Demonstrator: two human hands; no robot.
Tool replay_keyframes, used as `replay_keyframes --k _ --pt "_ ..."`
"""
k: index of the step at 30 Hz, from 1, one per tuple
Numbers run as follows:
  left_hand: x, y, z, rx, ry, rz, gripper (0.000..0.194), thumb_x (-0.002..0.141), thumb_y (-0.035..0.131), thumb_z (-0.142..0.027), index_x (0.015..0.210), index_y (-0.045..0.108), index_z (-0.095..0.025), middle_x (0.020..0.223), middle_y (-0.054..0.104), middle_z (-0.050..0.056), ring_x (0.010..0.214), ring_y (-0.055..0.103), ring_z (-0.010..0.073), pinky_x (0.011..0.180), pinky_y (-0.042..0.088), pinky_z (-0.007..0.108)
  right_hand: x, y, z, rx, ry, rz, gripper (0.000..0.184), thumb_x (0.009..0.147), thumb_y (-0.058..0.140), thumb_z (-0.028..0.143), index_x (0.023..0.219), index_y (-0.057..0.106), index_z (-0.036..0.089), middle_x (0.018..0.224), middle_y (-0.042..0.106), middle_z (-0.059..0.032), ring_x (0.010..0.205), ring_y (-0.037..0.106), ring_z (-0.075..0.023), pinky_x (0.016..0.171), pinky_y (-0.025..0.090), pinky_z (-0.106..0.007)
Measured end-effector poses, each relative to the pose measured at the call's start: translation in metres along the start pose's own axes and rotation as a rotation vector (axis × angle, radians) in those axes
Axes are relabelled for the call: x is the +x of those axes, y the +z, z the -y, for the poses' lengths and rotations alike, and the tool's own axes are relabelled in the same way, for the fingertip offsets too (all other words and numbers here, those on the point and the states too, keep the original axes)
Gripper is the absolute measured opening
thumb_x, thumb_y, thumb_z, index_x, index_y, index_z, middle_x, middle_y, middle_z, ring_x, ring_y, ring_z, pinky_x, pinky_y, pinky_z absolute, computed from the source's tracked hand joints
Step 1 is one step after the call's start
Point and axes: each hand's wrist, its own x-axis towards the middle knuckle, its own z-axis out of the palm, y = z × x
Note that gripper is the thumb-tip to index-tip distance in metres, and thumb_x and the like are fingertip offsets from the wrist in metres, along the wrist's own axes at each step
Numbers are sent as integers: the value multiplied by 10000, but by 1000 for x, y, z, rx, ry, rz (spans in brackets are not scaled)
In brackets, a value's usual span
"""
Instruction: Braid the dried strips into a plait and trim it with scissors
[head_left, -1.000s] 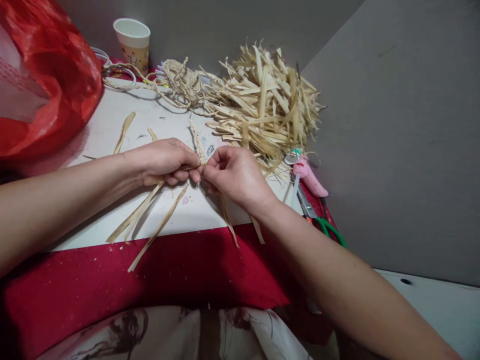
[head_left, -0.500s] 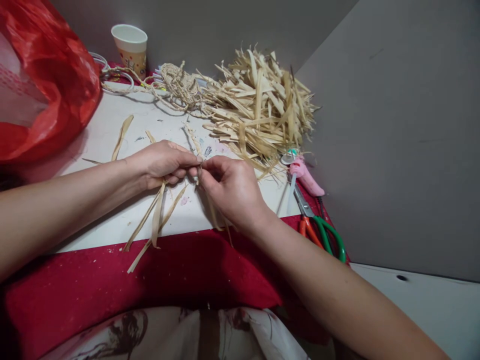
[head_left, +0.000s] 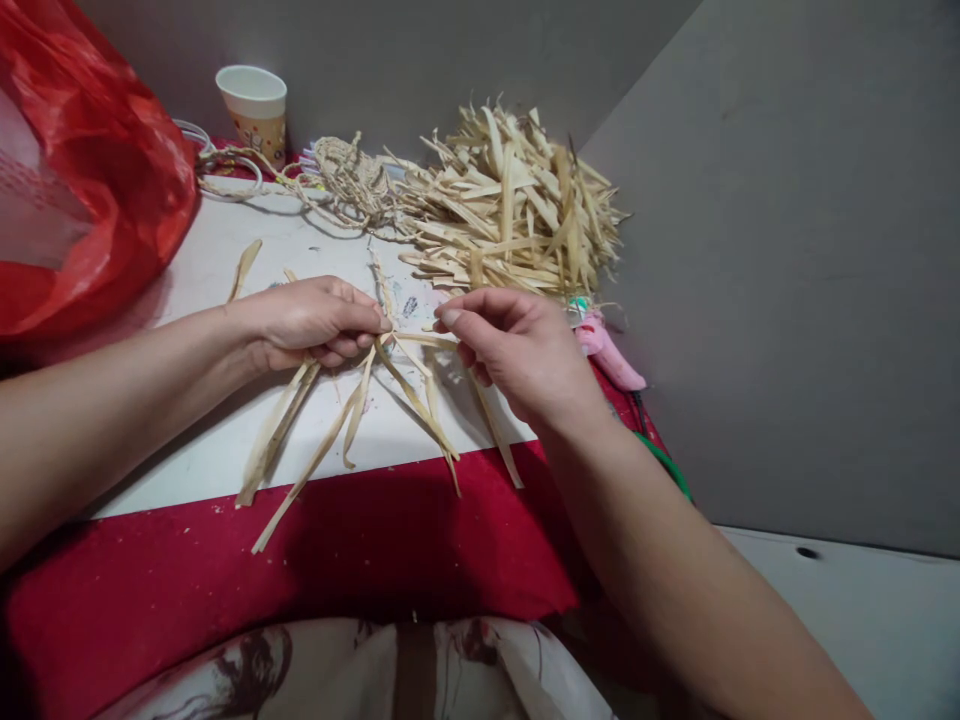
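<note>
Left hand [head_left: 319, 318] is pinching the braid [head_left: 382, 283], presumably anchoring it; right hand [head_left: 525, 350] is apparently gripping one strand [head_left: 424, 341] toward the table's [head_left: 191, 465] right edge.

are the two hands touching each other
Apart. The head view shows a plain gap between the left hand and the right hand, with pale strips and white tabletop visible between their fingertips.

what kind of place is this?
Probably a small handcraft workspace: the left hand pinches dry strips, a heap of similar pieces lies at the back, and what looks like a pink glue gun sits to the right.
</note>
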Motion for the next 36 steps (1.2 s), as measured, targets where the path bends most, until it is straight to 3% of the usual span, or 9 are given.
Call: replay_keyframes --k 8,11,14,18,22,28,33,36 --pt "-6 -5 -9 38 -9 29 295 761 693 -257 576 497 -138 426 345 -60 367 224 -2 363 147 150 12 9 0 165 99 321 287 710 714 382 854 663 139 596 574 36 404 351 -39 367 244 -193" --pt "-5 -8 -8 57 -3 42 291 765 685 -269 577 504 -138 423 337 -62 365 232 4 358 163 148 16 16 3 221 157 482 236 665 747 292 796 647 123 574 559 49 398 323 -23 367 221 -181" --pt "-5 -10 -7 99 1 42 270 769 674 -278 593 524 -138 423 342 -60 364 245 10 359 177 151 21 20 1 276 231 591 134 706 682 226 724 613 113 580 576 32 382 319 -17 356 206 -172" --pt "-4 -11 -7 197 16 35 227 753 676 -284 623 564 -135 439 377 -51 367 259 15 360 170 161 23 21 -5 358 288 633 121 772 621 214 713 587 114 467 402 83 392 308 -26 366 217 -141" --pt "-4 -9 -7 297 37 11 215 755 662 -283 624 559 -148 463 381 -53 378 280 24 376 185 178 21 25 -14 480 368 703 258 785 651 338 686 504 150 470 289 112 369 204 -19 336 139 -132" --pt "-10 -7 -12 469 94 -16 138 773 620 -258 688 597 -153 499 397 -49 408 299 41 413 213 192 19 36 -15 576 369 620 241 814 555 279 630 439 177 441 274 101 355 170 -29 324 136 -138" --pt "-15 -3 -21 603 77 -46 88 736 598 -188 658 616 -153 503 453 -33 428 350 58 447 250 198 14 42 -11 455 329 441 229 765 545 227 572 426 190 420 299 88 335 188 -38 303 144 -168" --pt "-17 -1 -23 709 93 -123 70 703 581 -140 705 650 -149 554 542 -21 472 422 71 487 277 196 11 47 -13 347 269 325 247 751 537 204 532 424 193 406 321 80 325 211 -39 307 151 -182"
